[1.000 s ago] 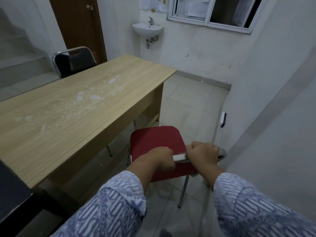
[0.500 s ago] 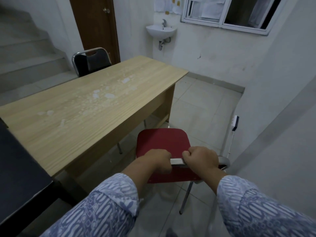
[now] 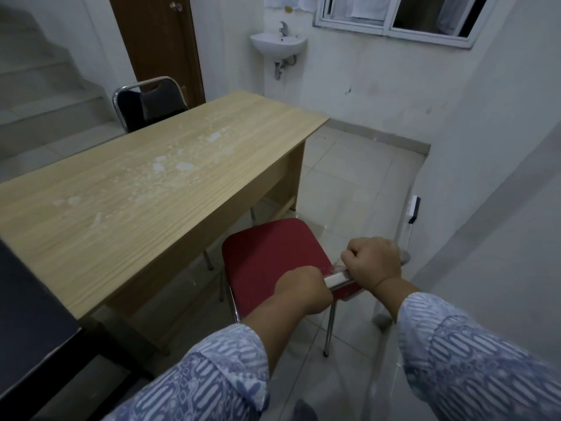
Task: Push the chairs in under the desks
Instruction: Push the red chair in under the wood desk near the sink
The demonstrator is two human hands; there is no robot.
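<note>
Your left hand and right hand were both clenched on the metal top rail of the red chair. Compared with a second earlier, the chair's front had closed on the wooden desk: its far legs stood under the overhang, yet nearly all of the seat remained clear of it. The push was judged under way, not complete. A black chair stood against the desk's far side, apparently already tucked.
</note>
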